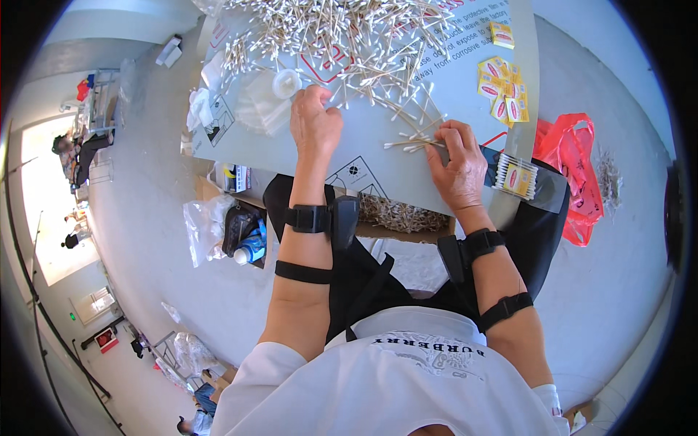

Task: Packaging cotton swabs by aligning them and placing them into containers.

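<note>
A big loose heap of white-tipped cotton swabs [320, 33] covers the far part of the grey-blue table sheet [371, 163]. At the near edge of the heap, my left hand [316, 125] is curled with thumb and forefinger forward; whatever its fingertips hold is hidden. Right beside it lie a white round ring-like piece [286, 83] and a stack of clear plastic bags [260, 109]. My right hand [458, 161] has its fingers closed on a few cotton swabs [413, 142], whose tips point left over the table.
Yellow printed cards [503, 87] lie at the table's right. A clear pack of swabs with a yellow card [515, 176] sits near my right knee. A red plastic bag [574, 178] hangs at the right. Below the table edge is a box of swabs [403, 216].
</note>
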A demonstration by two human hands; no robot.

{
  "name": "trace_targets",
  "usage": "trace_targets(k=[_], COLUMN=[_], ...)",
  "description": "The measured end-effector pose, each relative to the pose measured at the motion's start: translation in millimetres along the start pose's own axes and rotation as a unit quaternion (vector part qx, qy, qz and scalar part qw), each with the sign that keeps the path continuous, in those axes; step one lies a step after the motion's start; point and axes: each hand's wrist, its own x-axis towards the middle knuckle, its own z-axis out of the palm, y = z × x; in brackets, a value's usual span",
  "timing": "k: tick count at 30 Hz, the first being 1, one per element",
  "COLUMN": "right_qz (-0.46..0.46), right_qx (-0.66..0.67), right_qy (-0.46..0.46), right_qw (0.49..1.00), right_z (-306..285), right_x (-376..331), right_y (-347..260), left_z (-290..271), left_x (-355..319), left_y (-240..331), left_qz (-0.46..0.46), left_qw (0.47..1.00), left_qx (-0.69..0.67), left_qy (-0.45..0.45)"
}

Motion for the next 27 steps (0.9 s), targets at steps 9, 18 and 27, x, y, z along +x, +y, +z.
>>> trace_targets(k=[9,18,27], right_qz=[-0.002,0.003,-0.005], right_qx=[0.004,0.003,0.008], right_qy=[0.003,0.002,0.004], right_qw=[1.000,1.000,1.000], right_z=[-0.6,-1.9,-0.5], right_x=[0.1,-0.1,-0.2], right_y=[-0.5,-1.0,-0.5], left_z=[18.6,11.4,-18.2], left_x=[-19.9,-11.5,-21.2], left_y=[17.9,28.9,24.9], left_qz=[0.041,0.019,-0.080], left_qw=[0.997,0.996,0.956], left_qx=[-0.042,-0.056,-0.259], left_qy=[-0.049,-0.065,-0.109])
